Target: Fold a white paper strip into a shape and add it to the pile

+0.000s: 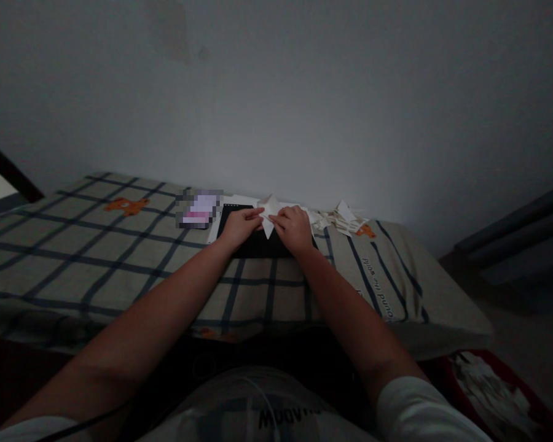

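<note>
One folded white paper [268, 228] between left hand [240, 229] and right hand [295, 228], each nearly closed, gripping one side, black board [258, 249] beneath.

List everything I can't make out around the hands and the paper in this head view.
All in the head view:
- Middle of the folded white paper: covered partly by the fingers of the left hand and right hand.
- Whether either hand pinches or only presses it: too small and dim.
- Part of the black pad: hidden under hands and paper.
- Screen of the phone-like object: pixelated.
- Number of pieces in the paper pile: small, overlapping.
</note>
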Demonstrator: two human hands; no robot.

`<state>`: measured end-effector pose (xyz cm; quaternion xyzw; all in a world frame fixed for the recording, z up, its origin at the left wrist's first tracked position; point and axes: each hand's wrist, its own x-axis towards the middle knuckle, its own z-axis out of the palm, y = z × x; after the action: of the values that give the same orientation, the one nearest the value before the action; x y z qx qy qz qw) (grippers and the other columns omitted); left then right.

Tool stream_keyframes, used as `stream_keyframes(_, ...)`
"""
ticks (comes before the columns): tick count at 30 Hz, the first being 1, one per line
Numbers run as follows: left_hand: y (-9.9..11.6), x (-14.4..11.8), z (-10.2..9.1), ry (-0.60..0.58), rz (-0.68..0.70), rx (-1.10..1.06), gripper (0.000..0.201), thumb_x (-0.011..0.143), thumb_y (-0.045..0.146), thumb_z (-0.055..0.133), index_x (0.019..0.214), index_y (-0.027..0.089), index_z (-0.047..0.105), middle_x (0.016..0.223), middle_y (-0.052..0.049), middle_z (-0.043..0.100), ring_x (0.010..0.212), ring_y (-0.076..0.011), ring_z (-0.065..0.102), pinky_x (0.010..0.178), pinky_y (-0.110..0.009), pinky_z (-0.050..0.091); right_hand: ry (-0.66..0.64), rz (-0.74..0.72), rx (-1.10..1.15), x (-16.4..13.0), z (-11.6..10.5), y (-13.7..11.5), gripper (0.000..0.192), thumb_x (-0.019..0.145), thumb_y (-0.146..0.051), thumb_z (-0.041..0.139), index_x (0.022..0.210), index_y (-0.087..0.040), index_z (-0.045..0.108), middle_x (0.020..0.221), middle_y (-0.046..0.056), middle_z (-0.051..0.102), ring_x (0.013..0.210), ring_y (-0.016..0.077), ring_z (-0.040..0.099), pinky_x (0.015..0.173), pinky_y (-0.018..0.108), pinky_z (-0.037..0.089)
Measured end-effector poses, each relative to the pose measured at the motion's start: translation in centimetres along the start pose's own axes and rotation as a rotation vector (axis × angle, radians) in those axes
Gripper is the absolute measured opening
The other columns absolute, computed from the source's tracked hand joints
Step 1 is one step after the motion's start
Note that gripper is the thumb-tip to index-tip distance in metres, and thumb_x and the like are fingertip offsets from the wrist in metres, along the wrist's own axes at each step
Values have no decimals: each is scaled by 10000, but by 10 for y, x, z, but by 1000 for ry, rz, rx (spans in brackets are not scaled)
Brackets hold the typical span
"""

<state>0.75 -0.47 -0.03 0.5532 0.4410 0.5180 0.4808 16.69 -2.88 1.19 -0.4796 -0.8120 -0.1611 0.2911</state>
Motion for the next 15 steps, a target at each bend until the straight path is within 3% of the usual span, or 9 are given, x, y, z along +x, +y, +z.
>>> stream_keyframes(6, 6, -4, 1, 45, 13, 66, 367, 704, 158, 610, 1065, 90, 624, 954, -100, 677, 785, -151, 641, 770, -287, 523, -60, -146, -50, 0, -5, -5, 298, 906, -313, 379, 942, -243, 666, 904, 65, 588, 905, 205, 402, 777, 363, 257)
stream_keyframes(15, 4, -3, 1, 48, -31, -6, 396, 681, 130, 602, 1072, 68, 612, 975, -109, 671, 785, -149, 643, 772, -275, 521, -95, -191, -92, -1, -5, -8, 274, 898, -289, 398, 942, -235, 663, 899, 69, 587, 927, 211, 406, 799, 371, 258)
